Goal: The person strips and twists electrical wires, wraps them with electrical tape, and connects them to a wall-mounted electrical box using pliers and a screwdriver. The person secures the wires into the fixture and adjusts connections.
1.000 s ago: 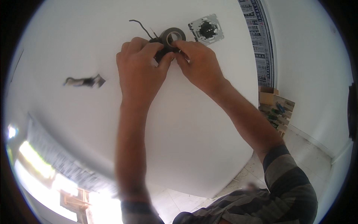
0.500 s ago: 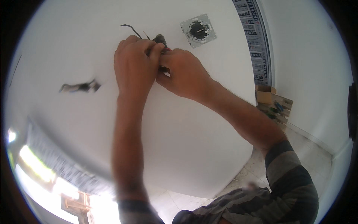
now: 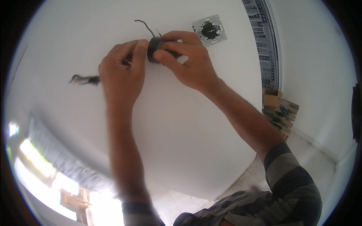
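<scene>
At a white wall (image 3: 181, 150), my right hand (image 3: 190, 58) grips a roll of black electrical tape (image 3: 154, 49), its thumb and fingers around it. Just left of the roll is my left hand (image 3: 122, 71), thumb pressed toward curled fingers; anything between them is hidden. A bent black wire (image 3: 144, 25) sticks out above the roll, with a thinner wire end (image 3: 158, 33) beside it. My hands cover where these wires leave the wall.
A socket insert with metal frame (image 3: 210, 31) is mounted up and right of my right hand. Left of my left hand, another wire bundle (image 3: 86, 80) protrudes from the wall. Beyond the wall's right edge are an open cardboard box (image 3: 270, 98) and a wooden pallet (image 3: 288, 115).
My hands have drawn apart, the left moving left and down. The black roll in my right hand, hidden before, now shows. The view has shifted slightly.
</scene>
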The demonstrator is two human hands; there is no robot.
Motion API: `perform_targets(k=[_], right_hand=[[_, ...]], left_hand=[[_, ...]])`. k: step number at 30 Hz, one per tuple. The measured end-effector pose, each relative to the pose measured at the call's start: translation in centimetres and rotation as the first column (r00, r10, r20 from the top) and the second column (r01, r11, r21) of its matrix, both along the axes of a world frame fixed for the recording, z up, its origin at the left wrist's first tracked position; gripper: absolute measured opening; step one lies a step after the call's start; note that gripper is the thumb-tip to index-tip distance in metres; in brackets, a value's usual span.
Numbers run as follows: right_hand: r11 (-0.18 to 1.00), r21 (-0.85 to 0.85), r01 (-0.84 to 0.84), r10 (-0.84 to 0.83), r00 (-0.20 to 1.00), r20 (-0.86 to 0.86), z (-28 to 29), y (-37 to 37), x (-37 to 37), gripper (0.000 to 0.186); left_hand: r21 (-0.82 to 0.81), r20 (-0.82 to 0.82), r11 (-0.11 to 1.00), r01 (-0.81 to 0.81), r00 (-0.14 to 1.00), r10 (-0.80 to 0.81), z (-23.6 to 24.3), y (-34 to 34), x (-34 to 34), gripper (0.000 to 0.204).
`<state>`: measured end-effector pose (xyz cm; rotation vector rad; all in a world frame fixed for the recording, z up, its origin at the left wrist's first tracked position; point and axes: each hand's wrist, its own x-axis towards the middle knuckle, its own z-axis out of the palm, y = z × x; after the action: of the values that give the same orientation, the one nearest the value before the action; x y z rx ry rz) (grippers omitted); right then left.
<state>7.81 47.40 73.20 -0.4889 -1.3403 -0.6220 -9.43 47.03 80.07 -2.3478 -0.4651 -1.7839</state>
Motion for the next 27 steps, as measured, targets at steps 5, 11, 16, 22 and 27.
perform_targets(k=[5,11,16,22,27], right_hand=[[0.998,0.031,0.059,-0.058,0.998,-0.036,-1.0,-0.1,0.5,0.022],[0.956,0.006,0.293,-0.293,0.955,0.04,-1.0,-0.3,1.5,0.038],[0.885,-0.188,0.425,-0.428,0.903,0.027,-1.5,-0.7,1.9,0.032],[0.851,-0.245,0.464,-0.464,0.884,0.06,-1.7,-1.2,1.9,0.019],[0.804,-0.261,0.534,-0.528,0.844,0.099,-1.5,-1.0,2.0,0.016]], left_hand=[[0.039,-0.089,0.997,0.065,0.994,-0.062,-0.4,0.8,0.5,0.021],[0.28,-0.162,0.955,0.095,0.985,-0.051,1.0,1.6,2.0,0.02],[0.278,-0.13,0.955,0.103,0.989,-0.069,1.1,2.4,2.4,0.015],[0.505,-0.242,0.863,-0.007,0.959,0.15,-0.1,3.3,2.2,0.015],[0.544,-0.233,0.837,-0.059,0.948,0.218,-0.6,3.4,2.7,0.017]])
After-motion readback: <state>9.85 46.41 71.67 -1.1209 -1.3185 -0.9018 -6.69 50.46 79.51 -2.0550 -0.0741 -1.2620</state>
